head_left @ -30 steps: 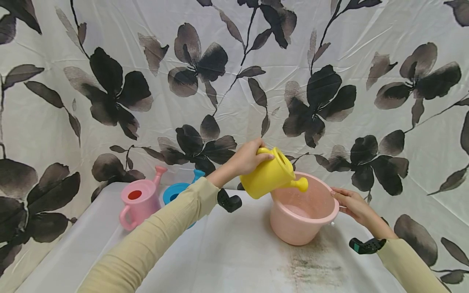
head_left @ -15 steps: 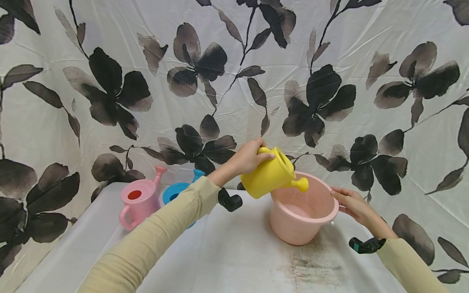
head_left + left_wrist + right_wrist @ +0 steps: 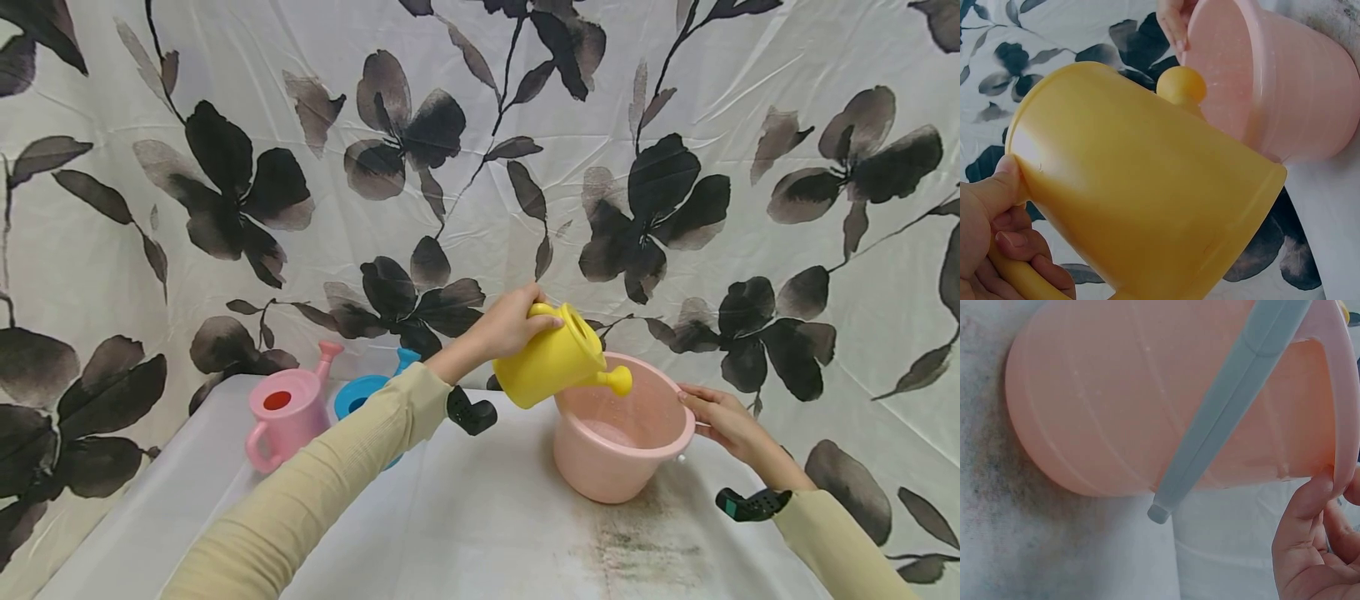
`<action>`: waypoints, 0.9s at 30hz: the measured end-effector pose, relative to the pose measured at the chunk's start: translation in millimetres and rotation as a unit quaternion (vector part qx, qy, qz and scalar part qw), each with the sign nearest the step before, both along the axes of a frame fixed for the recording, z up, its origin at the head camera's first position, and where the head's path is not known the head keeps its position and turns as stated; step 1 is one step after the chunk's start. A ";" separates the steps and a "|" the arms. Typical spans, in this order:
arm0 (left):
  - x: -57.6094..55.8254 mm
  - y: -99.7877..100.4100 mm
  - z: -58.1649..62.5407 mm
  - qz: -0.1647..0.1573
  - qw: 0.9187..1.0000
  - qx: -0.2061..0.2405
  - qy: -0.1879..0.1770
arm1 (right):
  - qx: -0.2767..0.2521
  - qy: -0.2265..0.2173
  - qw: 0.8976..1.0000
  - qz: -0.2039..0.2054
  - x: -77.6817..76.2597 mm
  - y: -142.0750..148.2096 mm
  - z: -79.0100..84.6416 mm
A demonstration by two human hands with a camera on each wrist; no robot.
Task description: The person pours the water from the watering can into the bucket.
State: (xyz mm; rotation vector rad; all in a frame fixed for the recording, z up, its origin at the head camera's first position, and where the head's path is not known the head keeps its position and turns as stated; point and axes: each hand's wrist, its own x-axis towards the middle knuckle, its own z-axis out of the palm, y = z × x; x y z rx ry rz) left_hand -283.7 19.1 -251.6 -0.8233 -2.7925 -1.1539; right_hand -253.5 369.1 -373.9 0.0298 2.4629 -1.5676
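My left hand (image 3: 513, 323) grips the handle of a yellow watering can (image 3: 543, 367), thumb pressed near its top edge. The can is tipped to the right, with its round rose (image 3: 619, 379) over the opening of a pink bucket (image 3: 600, 471). Small specks like drops show on the bucket's inner wall (image 3: 1225, 69) in the left wrist view. On the bucket's far right side, my right hand (image 3: 723, 421) pinches the rim between thumb and fingers, clearest in the right wrist view. A grey bar-like handle (image 3: 1229, 419) hangs across the bucket's outside there.
A pink watering can (image 3: 285, 417) stands on the white table (image 3: 450, 533) at the left. Beside it, a blue watering can (image 3: 360, 390) is partly hidden by my left sleeve. Dark smudges (image 3: 645, 546) mark the table in front of the bucket. A floral cloth (image 3: 480, 167) hangs behind.
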 end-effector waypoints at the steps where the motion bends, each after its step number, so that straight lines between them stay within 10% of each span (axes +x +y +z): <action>1: 0.1 -0.2 0.1 0.001 1.000 0.000 -0.001 | 0.001 0.001 1.000 0.000 -0.2 0.2 -0.1; 27: 2.1 -1.9 -0.2 -0.003 1.000 0.007 0.003 | 0.012 0.003 1.000 -0.001 1.1 -0.7 0.0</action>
